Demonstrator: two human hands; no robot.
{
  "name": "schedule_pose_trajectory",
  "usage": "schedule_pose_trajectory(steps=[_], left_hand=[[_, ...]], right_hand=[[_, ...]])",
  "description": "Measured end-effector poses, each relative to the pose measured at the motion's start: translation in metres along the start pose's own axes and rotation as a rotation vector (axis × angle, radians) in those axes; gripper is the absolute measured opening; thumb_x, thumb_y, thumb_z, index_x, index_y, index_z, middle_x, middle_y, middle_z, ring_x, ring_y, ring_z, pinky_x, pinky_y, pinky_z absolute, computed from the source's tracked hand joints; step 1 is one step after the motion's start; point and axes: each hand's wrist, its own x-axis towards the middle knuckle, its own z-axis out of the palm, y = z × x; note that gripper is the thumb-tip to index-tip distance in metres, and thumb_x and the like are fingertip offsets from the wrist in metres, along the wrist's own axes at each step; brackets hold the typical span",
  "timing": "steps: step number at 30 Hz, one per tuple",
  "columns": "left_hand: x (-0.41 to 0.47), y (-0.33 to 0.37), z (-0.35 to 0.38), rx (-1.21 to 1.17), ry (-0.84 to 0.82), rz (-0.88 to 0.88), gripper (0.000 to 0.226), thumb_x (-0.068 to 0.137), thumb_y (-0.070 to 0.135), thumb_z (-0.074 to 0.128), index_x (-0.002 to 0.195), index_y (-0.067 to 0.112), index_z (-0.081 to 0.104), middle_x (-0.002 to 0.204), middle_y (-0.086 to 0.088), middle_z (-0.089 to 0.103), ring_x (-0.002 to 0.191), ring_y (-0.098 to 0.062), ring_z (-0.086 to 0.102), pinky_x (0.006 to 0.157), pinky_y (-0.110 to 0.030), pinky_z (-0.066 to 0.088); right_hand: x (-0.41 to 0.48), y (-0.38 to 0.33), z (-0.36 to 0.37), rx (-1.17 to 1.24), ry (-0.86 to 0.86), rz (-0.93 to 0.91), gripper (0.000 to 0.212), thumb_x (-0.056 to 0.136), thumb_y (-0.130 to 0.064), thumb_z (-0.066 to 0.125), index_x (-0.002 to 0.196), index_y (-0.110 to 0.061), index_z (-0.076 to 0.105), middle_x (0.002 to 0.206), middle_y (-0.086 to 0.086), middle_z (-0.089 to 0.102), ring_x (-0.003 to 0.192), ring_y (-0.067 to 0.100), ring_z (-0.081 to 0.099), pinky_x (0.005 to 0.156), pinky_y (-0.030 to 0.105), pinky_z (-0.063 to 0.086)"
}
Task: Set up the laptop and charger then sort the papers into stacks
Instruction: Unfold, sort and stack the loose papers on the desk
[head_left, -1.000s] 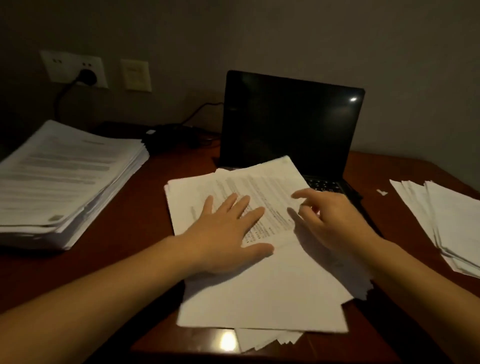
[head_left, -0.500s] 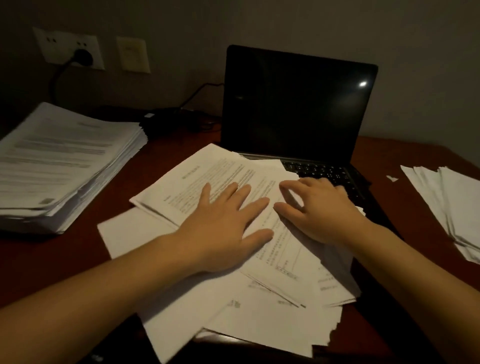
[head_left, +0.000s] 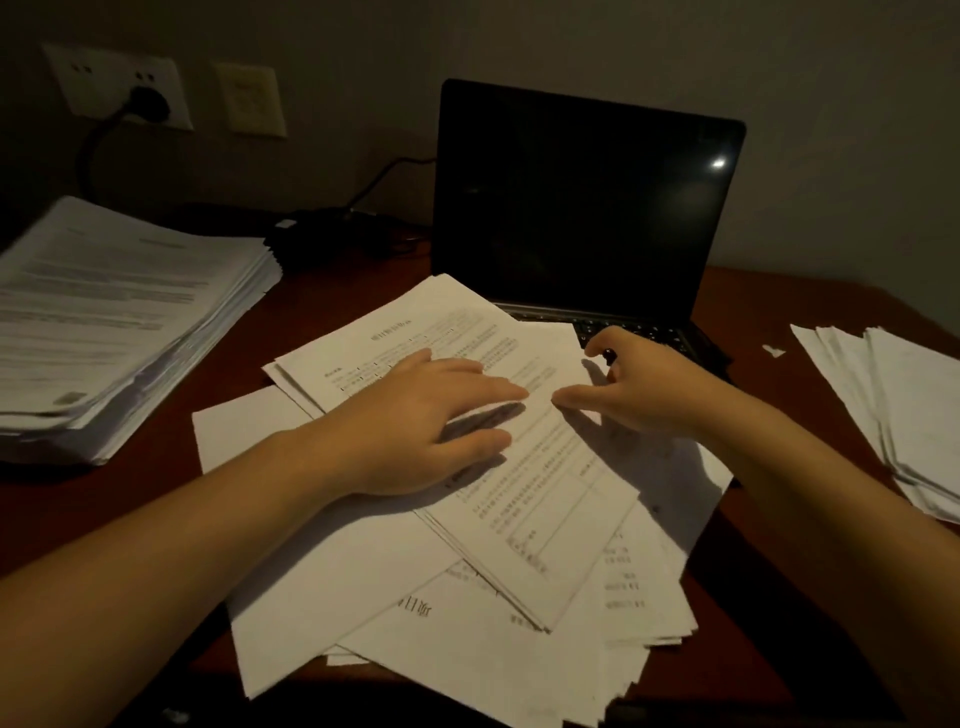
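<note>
A loose heap of printed papers (head_left: 540, 499) lies fanned out in the middle of the dark wooden desk (head_left: 322, 306), partly over the keyboard of the open laptop (head_left: 587, 208), whose screen is dark. My left hand (head_left: 415, 421) lies flat with straight fingers on the top printed sheet. My right hand (head_left: 649, 384) hovers at the heap's right side with its fingers spread and bent, fingertips touching the paper and holding nothing. The charger brick (head_left: 311, 234) sits behind the heap, its cable running to a plug (head_left: 150, 101) in the wall socket.
A thick stack of printed papers (head_left: 114, 322) stands at the left of the desk. A thinner fanned stack of blank sheets (head_left: 904, 410) lies at the right edge. A small paper scrap (head_left: 774, 351) lies near it. The wall stands close behind.
The heap has been spread out and a printed bundle has turned and slid left under my left hand. My right hand has lifted its palm and opened its fingers.
</note>
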Motion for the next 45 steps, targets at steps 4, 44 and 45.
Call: schedule_pose_trajectory(steps=[4, 44, 45], left_hand=[[0.002, -0.002, 0.0, 0.063, -0.004, 0.054, 0.048, 0.099, 0.061, 0.032, 0.145, 0.049, 0.039, 0.152, 0.027, 0.038, 0.146, 0.0, 0.02, 0.124, -0.04, 0.003], [-0.026, 0.024, 0.002, -0.548, 0.327, 0.063, 0.042, 0.091, 0.038, 0.064, 0.132, 0.039, 0.054, 0.114, 0.026, 0.061, 0.113, -0.002, 0.059, 0.075, -0.017, 0.058], [-0.025, 0.025, 0.002, -0.529, 0.386, 0.068, 0.032, 0.094, 0.034, 0.061, 0.126, 0.037, 0.059, 0.112, 0.027, 0.062, 0.109, 0.001, 0.06, 0.073, -0.014, 0.056]], right_hand=[[0.0, 0.001, -0.008, 0.021, -0.05, 0.041, 0.052, 0.081, -0.053, 0.076, 0.118, -0.024, 0.056, 0.116, 0.002, 0.062, 0.092, 0.016, 0.061, 0.076, 0.03, 0.056], [-0.071, 0.013, 0.033, 0.974, 0.096, -0.228, 0.076, 0.081, -0.019, 0.072, 0.147, -0.035, 0.038, 0.064, 0.0, 0.063, 0.056, 0.01, 0.058, 0.051, 0.021, 0.046], [-0.07, 0.013, 0.033, 0.987, 0.059, -0.23, 0.076, 0.084, -0.014, 0.071, 0.148, -0.035, 0.037, 0.062, -0.002, 0.063, 0.055, 0.007, 0.058, 0.05, 0.019, 0.045]])
